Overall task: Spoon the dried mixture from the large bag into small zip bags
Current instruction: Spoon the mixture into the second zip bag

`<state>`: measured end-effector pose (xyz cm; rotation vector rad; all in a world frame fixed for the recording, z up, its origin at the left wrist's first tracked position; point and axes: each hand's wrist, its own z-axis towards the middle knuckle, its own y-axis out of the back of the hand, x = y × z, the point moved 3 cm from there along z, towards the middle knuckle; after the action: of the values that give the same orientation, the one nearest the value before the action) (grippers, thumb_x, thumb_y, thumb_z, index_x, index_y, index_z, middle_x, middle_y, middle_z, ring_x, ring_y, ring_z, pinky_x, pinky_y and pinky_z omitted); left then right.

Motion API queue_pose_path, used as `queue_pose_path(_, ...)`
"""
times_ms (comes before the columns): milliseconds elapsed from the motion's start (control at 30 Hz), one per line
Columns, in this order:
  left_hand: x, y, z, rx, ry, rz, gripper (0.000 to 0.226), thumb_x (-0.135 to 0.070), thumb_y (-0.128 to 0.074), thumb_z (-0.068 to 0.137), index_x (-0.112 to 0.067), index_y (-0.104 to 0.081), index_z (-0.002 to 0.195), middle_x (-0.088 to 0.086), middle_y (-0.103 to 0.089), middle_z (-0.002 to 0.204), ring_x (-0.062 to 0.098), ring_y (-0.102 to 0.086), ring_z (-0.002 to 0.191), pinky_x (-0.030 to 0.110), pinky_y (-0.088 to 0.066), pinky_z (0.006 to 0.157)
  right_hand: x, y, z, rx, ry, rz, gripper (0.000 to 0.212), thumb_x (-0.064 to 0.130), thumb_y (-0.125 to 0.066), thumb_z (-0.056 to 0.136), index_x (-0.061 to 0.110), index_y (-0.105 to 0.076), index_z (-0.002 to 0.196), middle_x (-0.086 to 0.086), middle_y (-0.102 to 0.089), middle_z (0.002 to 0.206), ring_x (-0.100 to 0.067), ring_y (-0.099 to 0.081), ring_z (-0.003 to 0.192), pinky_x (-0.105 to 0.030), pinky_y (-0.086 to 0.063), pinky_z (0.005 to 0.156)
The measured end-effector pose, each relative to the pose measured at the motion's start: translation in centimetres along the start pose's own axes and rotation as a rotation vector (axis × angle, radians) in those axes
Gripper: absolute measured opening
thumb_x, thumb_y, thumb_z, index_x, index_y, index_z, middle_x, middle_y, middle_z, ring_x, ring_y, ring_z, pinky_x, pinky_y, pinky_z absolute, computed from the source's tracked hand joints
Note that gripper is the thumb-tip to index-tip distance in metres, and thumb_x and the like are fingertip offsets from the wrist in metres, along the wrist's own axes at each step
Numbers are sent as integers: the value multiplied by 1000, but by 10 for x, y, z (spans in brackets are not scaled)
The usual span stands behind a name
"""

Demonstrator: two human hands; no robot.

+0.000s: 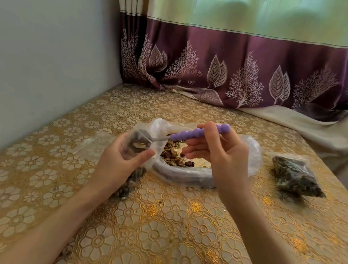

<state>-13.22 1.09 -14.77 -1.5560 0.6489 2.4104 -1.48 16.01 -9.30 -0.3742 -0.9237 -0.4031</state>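
Head-worn view, angled down, close over table [155,239], edges perhaps distorted

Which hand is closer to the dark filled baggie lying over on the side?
Right. The right hand, holding the purple beaded spoon, is nearer the dark filled clear zip bag; the left hand is farther away.

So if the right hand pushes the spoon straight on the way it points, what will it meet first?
Probably the small bag that the left hand holds: the spoon in the right hand points into its open mouth, though depth is unclear.
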Motion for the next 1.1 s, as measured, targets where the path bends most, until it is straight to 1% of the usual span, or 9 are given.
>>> queue_pose_path(67,1,2,0,-36,4,-26,51,-55,-66,58,-32,-57,103,-18,-69,89,1,-66,83,18,-51,70,-1,1,0,-3,-6,8,18,14,-48,95,2,-61,89,-9,-71,72,-26,-67,62,-29,-56,58)
queue_pose_path(200,-2,4,0,-95,-22,23,39,-54,-64,62,-38,-53,97,-30,-66,85,-8,-63,78,13,-49,65,-2,6,2,-4,-5,36,17,8,-44,97,1,-59,93,-5,-71,71,-22,-67,64,-26,-55,58)
queue_pose_path(400,0,5,1,-122,-56,41,61,-47,-66,68,-20,-52,120,-20,-66,88,-12,-61,80,2,-44,62,-10,37,12,-302,-74,158,26,19,-47,98,3,-62,84,-11,-67,69,-18,-64,58,-22,-53,53)
queue_pose_path(500,0,5,1,-109,-66,52,69,-49,-66,67,-18,-49,126,-17,-65,93,-12,-61,81,2,-45,63,-21,59,14,-450,-96,51,28,24,-48,98,7,-60,79,0,-66,59,-12,-59,51,-20,-49,49)
queue_pose_path(600,1,4,0,-88,-62,76,74,-55,-64,66,-19,-47,128,-10,-66,100,-7,-62,85,4,-46,65,-31,72,13,-501,-54,-147,28,29,-47,98,11,-58,79,6,-66,57,-8,-56,49,-18,-48,48)
queue_pose_path(800,2,5,1,-100,-51,91,73,-55,-65,67,-20,-47,128,-11,-68,99,-1,-64,88,18,-49,76,-41,85,12,-465,-6,-445,28,28,-44,99,19,-56,77,9,-68,60,-5,-61,54,-25,-50,60)
queue_pose_path(933,2,5,1,-105,-50,92,72,-55,-65,66,-20,-49,127,-10,-68,100,1,-64,90,23,-50,80,-43,83,13,-401,-48,-546,29,28,-42,100,9,-57,85,18,-67,61,-1,-58,57,-15,-45,59)
queue_pose_path(1033,2,6,1,-100,-42,91,69,-56,-64,67,-22,-49,125,-8,-67,104,1,-64,92,20,-48,79,-44,79,13,-346,-89,-484,34,26,-41,100,-2,-57,89,-7,-70,71,-25,-62,63,-39,-49,61)
queue_pose_path(1100,2,5,1,-93,-35,87,69,-55,-64,67,-21,-49,125,-7,-67,104,3,-64,92,20,-48,79,-45,75,12,-327,-106,-459,34,24,-43,100,-5,-57,88,-10,-68,68,-22,-57,56,-33,-45,52)
